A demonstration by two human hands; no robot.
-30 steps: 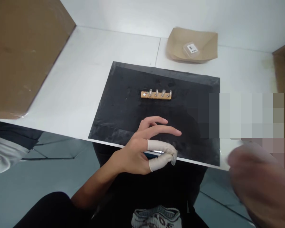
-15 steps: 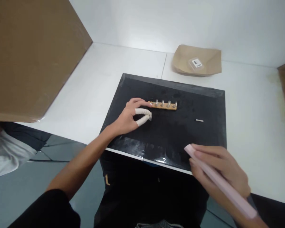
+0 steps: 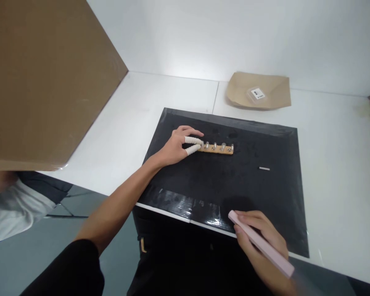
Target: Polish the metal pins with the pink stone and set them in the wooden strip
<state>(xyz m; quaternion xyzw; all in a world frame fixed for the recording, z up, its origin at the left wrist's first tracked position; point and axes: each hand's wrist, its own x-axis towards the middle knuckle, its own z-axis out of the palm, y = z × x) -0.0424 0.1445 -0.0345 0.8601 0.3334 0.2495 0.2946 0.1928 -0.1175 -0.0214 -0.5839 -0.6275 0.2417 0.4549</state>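
Observation:
My left hand (image 3: 180,144), with white covers on thumb and forefinger, pinches a small shiny metal piece (image 3: 202,144) at the left end of a light-brown strip (image 3: 216,150). Several similar metal pieces stand in a row along that strip, which lies on the black mat (image 3: 200,176). Over the mat's front edge, my right hand (image 3: 262,238) is closed around a long pink stick-shaped tool (image 3: 267,248). The tool slants down to the right, and its lower end is blurred.
A short thin silver rod (image 3: 264,168) lies on the mat to the right. Behind the mat stands a brown paper tray (image 3: 274,92) holding a clear labelled box (image 3: 257,94). A large brown panel (image 3: 43,82) rises at the left, with part of another person below it.
My left hand has brought the metal piece from in front of the strip up to its left end. My right hand, still gripping the pink tool, has moved left and nearer my body.

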